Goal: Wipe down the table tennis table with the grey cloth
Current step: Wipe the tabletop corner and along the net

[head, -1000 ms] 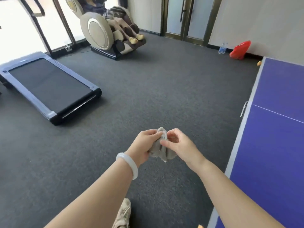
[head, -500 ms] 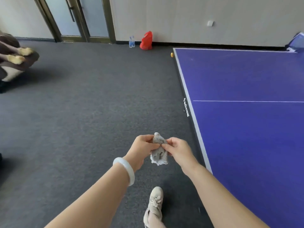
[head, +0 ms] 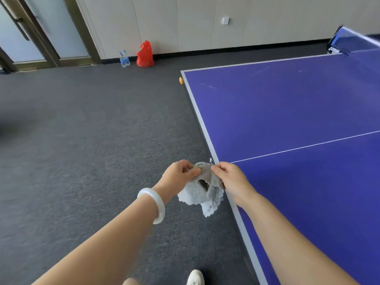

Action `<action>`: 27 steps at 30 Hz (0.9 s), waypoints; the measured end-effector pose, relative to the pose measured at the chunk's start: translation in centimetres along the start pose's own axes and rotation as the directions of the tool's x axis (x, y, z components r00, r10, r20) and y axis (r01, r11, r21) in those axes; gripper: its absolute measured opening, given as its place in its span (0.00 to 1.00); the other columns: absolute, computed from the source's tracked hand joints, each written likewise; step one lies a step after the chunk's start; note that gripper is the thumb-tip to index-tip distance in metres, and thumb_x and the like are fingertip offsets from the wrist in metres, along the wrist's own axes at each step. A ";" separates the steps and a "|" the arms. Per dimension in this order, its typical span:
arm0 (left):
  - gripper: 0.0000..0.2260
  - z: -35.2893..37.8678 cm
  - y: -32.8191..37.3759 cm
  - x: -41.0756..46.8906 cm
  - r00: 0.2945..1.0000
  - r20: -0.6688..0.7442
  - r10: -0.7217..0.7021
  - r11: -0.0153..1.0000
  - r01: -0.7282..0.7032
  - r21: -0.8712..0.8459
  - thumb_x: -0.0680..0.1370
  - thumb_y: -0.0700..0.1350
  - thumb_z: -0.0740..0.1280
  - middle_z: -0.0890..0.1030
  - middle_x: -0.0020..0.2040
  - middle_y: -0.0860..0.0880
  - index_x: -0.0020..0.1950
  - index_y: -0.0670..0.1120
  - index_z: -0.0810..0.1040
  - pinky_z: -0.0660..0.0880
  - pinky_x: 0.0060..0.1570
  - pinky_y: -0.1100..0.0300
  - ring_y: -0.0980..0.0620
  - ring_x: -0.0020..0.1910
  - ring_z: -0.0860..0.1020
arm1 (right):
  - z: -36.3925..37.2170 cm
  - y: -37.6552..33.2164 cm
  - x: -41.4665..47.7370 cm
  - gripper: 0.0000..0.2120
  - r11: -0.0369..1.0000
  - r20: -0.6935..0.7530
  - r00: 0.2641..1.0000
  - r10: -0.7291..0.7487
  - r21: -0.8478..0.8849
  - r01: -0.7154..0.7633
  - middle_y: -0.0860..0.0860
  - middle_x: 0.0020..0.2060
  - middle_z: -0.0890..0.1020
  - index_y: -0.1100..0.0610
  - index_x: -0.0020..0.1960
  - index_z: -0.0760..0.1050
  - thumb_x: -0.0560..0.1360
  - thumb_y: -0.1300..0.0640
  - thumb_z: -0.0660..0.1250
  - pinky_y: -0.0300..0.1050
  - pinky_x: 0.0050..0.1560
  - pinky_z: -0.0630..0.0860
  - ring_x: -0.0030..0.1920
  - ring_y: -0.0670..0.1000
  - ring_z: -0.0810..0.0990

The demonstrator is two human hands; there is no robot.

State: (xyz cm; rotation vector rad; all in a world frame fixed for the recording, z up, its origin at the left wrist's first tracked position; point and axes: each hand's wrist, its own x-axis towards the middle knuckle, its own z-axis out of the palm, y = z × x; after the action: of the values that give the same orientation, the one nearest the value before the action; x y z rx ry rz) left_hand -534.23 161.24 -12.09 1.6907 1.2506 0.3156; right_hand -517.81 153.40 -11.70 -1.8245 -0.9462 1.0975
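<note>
**Grip.** Our left hand (head: 178,177) and right hand (head: 232,182) each pinch the upper edge of the grey cloth (head: 202,193) between thumb and curled fingers. The two grips sit close together. The cloth is bunched between them and its loose corners hang free below.

**Bearing.** The worktop (head: 287,112), a blue table tennis top with a pale border, lies to our right and ahead. Its near end edge passes just under the right hand, so that hand is the nearer one. The cloth hangs just beside this edge, over the carpet (head: 82,140) and not on the blue. The worktop's long axis runs off rightward along the white centre line (head: 308,147) toward the net (head: 349,41). We judge wiping not yet begun, and the coming move to be a short carry right and down.

**Surroundings.** White bangle (head: 153,204) on the left wrist. Orange ball (head: 181,80) by the far corner. Red bag (head: 145,55) and water bottles (head: 124,58) against the wall. Pale shoe (head: 195,277) at the lower margin.
</note>
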 end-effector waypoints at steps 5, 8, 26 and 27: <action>0.11 -3.4 3.6 9.2 0.984 0.159 0.075 0.997 -0.080 0.023 0.73 0.43 0.76 0.82 0.45 0.51 0.52 0.51 0.79 0.77 0.46 0.60 0.54 0.43 0.79 | -2.0 -1.3 7.2 0.13 0.979 -0.095 0.990 0.103 0.188 -0.083 0.58 0.41 0.79 0.65 0.50 0.78 0.82 0.55 0.64 0.50 0.43 0.69 0.41 0.55 0.75; 0.17 -4.4 4.9 15.0 0.934 0.330 0.134 0.964 -0.200 0.174 0.71 0.36 0.75 0.80 0.44 0.55 0.55 0.51 0.78 0.76 0.47 0.60 0.53 0.45 0.78 | -2.5 -1.9 10.7 0.12 0.948 -0.129 0.977 0.167 0.293 -0.123 0.59 0.43 0.80 0.65 0.51 0.77 0.80 0.54 0.67 0.50 0.43 0.71 0.43 0.56 0.77; 0.12 -5.4 18.9 42.0 0.509 0.649 0.566 0.671 -0.742 -0.003 0.77 0.33 0.64 0.82 0.42 0.50 0.48 0.48 0.83 0.70 0.32 0.65 0.53 0.38 0.74 | -8.2 -8.9 20.4 0.17 0.954 -0.814 0.572 0.101 -0.084 -0.287 0.42 0.42 0.75 0.49 0.50 0.70 0.73 0.71 0.61 0.32 0.29 0.67 0.37 0.41 0.72; 0.13 -5.3 19.6 42.7 0.479 0.659 0.580 0.656 -0.754 -0.029 0.77 0.32 0.64 0.82 0.41 0.51 0.47 0.49 0.83 0.68 0.31 0.67 0.55 0.36 0.74 | -8.4 -9.1 20.1 0.17 0.963 -0.826 0.556 0.097 -0.064 -0.263 0.40 0.40 0.76 0.47 0.48 0.71 0.74 0.70 0.61 0.31 0.29 0.68 0.35 0.40 0.72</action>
State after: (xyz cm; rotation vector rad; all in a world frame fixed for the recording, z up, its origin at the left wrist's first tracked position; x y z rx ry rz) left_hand -507.61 200.04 -7.26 2.2367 0.0563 0.0146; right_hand -504.92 172.72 -7.57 -2.2781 -0.2798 0.1397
